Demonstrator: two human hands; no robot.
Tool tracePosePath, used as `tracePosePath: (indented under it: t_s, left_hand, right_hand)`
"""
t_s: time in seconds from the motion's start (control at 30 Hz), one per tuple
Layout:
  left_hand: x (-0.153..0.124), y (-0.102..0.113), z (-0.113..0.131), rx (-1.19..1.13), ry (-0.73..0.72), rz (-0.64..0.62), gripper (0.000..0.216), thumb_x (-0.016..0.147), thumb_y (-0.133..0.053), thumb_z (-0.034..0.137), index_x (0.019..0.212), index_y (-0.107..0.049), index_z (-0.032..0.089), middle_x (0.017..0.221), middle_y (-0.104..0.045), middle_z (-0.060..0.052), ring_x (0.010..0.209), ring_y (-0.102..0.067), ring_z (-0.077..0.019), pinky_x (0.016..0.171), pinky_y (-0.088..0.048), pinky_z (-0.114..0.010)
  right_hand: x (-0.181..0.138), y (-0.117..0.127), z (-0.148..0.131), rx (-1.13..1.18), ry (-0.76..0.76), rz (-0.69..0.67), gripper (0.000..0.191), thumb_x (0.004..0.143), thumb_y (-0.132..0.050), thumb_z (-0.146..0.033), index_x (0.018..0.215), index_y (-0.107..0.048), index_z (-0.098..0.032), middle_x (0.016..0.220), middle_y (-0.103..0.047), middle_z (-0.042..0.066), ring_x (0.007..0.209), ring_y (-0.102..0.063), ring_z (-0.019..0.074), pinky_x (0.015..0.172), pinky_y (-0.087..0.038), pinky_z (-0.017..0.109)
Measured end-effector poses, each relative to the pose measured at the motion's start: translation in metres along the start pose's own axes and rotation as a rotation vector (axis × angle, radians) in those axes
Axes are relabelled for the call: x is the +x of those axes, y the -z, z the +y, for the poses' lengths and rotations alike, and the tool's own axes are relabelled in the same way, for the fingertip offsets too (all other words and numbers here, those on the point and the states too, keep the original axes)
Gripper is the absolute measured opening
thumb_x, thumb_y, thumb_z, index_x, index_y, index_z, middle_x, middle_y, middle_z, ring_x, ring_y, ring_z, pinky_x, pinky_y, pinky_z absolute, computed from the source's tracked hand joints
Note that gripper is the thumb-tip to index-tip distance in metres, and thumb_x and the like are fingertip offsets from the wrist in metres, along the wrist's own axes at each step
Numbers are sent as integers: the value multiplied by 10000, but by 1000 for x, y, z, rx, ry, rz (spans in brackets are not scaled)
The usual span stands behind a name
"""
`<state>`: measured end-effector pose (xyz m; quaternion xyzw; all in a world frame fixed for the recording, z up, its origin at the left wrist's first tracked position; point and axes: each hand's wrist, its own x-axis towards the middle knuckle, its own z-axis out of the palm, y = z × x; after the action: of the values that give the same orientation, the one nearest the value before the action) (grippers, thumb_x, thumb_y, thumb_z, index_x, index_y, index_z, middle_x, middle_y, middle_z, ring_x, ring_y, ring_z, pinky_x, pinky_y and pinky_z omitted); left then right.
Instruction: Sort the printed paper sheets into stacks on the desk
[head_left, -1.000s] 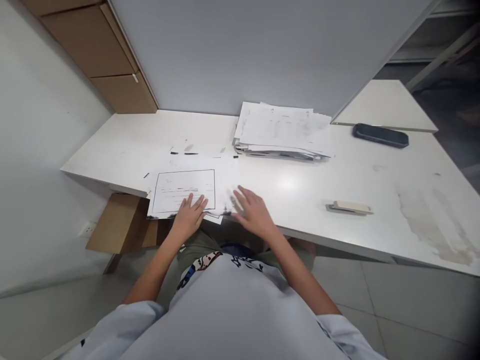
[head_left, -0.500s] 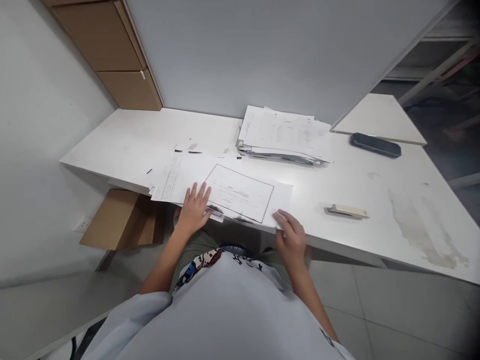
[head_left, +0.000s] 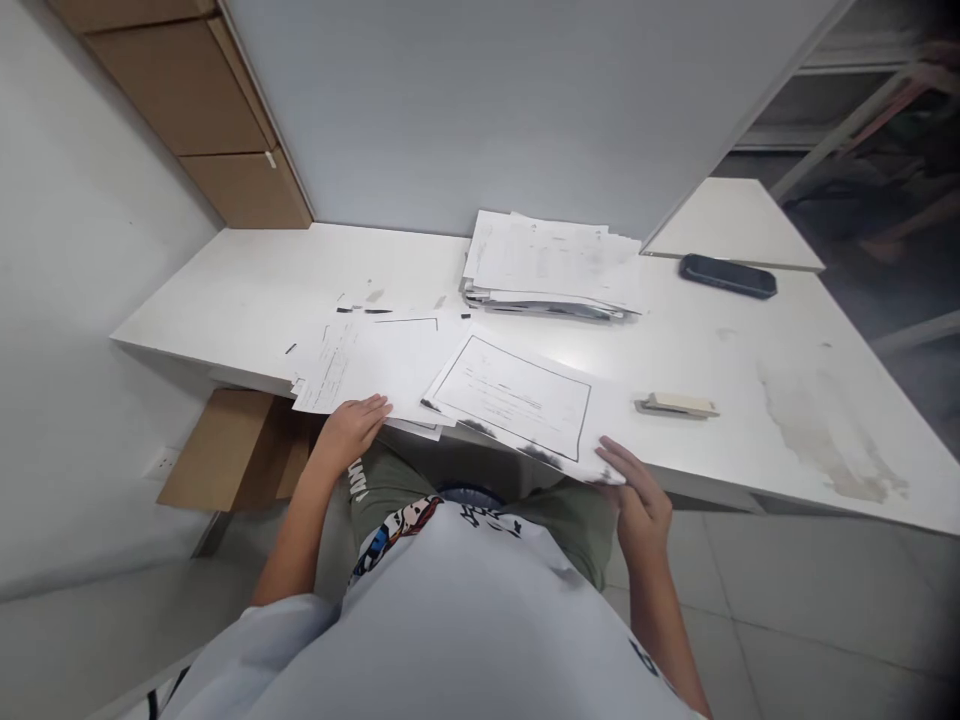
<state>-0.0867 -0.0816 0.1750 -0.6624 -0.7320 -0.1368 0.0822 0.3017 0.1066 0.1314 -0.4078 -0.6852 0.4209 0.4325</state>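
Observation:
My right hand (head_left: 639, 495) pinches the near corner of a printed sheet with a black frame (head_left: 517, 400), which lies slanted over the front edge of the white desk (head_left: 247, 290). At the desk's near edge my left hand (head_left: 349, 428) rests with curled fingers on the edge of a small pile of loose sheets (head_left: 375, 360). The framed sheet sits to the right of that pile and partly overlaps it.
A thicker stack of papers (head_left: 547, 262) lies at the back by the grey partition (head_left: 487, 100). A beige stapler (head_left: 677, 404) sits right of the framed sheet, and a dark phone (head_left: 727, 276) farther back right. A cardboard box (head_left: 225, 450) stands under the desk at left.
My right hand has taken the framed sheet off the left pile and drawn it to the right and toward me. My left hand has slid back to the pile's near edge.

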Motion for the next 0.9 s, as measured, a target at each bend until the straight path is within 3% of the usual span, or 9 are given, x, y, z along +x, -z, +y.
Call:
tracePosePath:
  t_s: [0.1, 0.17, 0.23, 0.33, 0.47, 0.53, 0.67, 0.8, 0.9]
  left_hand:
    - [6, 13, 18, 40, 197, 220, 354, 998, -402, 310, 1039, -726, 172, 1008, -761, -94, 863, -732, -213, 728, -538, -305]
    - [13, 17, 39, 34, 357, 386, 357, 993, -423, 344, 998, -730, 162, 903, -768, -90, 742, -722, -193, 651, -520, -266]
    - [22, 17, 62, -41, 430, 489, 357, 993, -431, 364, 963, -727, 166, 826, -759, -65, 704, -707, -172, 626, -510, -236]
    - [32, 10, 87, -108, 433, 652, 326, 991, -450, 345, 957, -716, 159, 781, -740, -68, 704, -699, -175, 652, -520, -247]
    - [44, 5, 93, -3, 246, 889, 245, 967, -491, 235, 1093, -677, 138, 779, -729, -108, 710, -709, -208, 663, -531, -288]
    - [52, 5, 95, -14, 15, 820, 296, 960, -477, 176, 1214, -629, 156, 903, -747, -121, 822, -728, -217, 731, -552, -305]
    - [66, -5, 116, -115, -385, 391, 373, 973, -447, 177, 1329, -555, 197, 1157, -716, -102, 1137, -659, -221, 955, -538, -347]
    - [71, -34, 139, -90, -538, 154, 302, 959, -471, 124, 1221, -616, 163, 1191, -703, -105, 1213, -612, -232, 1033, -506, -382]
    - [75, -50, 141, -78, -580, 65, 294, 948, -473, 78, 1187, -628, 150, 1246, -675, -117, 1243, -588, -244, 1068, -480, -427]
  right_hand:
    - [2, 0, 0, 267, -120, 2, 378, 743, -483, -221, 974, -782, -223, 1254, -678, 67, 1275, -550, 302, 1072, -419, 501]
    - [6, -5, 0, 446, -209, 32, 361, 779, -488, -314, 947, -786, -200, 1214, -696, 93, 1238, -578, 317, 1038, -445, 501]
    - [11, -9, 1, 500, -307, 112, 357, 800, -526, -391, 946, -781, -189, 1148, -721, 104, 1140, -633, 308, 955, -494, 469]
    - [18, -10, 7, 389, -402, 259, 276, 698, -662, -326, 911, -770, -186, 959, -752, 71, 846, -672, 228, 721, -524, 350]
    - [23, -1, 12, 289, -421, 240, 284, 616, -621, -221, 861, -757, -177, 646, -654, -9, 500, -454, 93, 455, -329, 227]
    - [25, 0, 11, 266, -431, 194, 292, 616, -603, -217, 858, -761, -178, 589, -612, -24, 465, -392, 77, 432, -283, 219]
    - [31, -13, 6, 278, -425, 144, 284, 632, -617, -263, 867, -766, -205, 728, -702, 9, 597, -553, 130, 525, -434, 249]
    - [40, -31, 7, 369, -458, 156, 296, 693, -660, -368, 933, -758, -225, 964, -751, 35, 882, -674, 223, 777, -547, 352]
    - [48, -32, 11, 460, -425, 113, 511, 800, -610, -504, 1255, -649, -276, 1308, -646, 59, 1172, -621, 254, 951, -523, 399]
